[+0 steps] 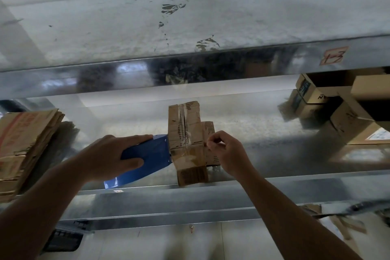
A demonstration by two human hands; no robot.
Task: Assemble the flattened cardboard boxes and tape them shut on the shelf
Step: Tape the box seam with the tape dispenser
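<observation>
Left hand (109, 155) grips tape dispenser (147, 160) beside box (185, 133)

A solid blue tape dispenser (147, 158) stands out against a brown cardboard box (185, 133) printed with rows of dark dashes and streaked with glossy clear tape (182, 115). At left, a tan stack of flattened cardboard (27, 143) carries faded red-orange lettering. The shelf (295, 181) is silvery grey metal. The upper deck (190, 17) is pale grey-white, flecked with dark scuffs. A pale label (334, 55) bears a red border and red handwriting.
</observation>
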